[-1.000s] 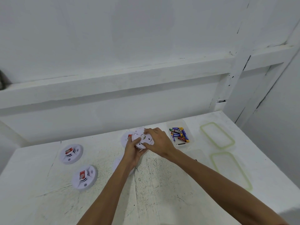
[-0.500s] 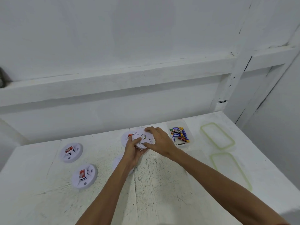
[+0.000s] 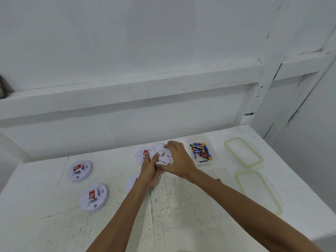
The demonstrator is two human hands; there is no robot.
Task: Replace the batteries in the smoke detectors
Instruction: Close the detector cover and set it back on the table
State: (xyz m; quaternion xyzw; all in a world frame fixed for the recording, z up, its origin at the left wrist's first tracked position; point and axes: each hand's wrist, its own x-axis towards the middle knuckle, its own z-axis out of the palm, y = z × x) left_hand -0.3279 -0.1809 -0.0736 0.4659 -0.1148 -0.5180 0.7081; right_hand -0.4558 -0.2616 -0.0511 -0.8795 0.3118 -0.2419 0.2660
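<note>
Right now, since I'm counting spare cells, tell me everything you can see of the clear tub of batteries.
The clear tub is a shallow, rectangular, see-through plastic box, lidless, flat on the white table beside the right hand. It holds a loose heap of batteries, blue, yellow, black and red. Whether the hand touches it is unclear.

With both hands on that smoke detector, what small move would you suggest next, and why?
Probably twist its back plate loose. The left hand and right hand both grip the held detector, what looks like its back faces up, no battery shows in it, and the batteries wait in the clear tub just to the right.
</note>
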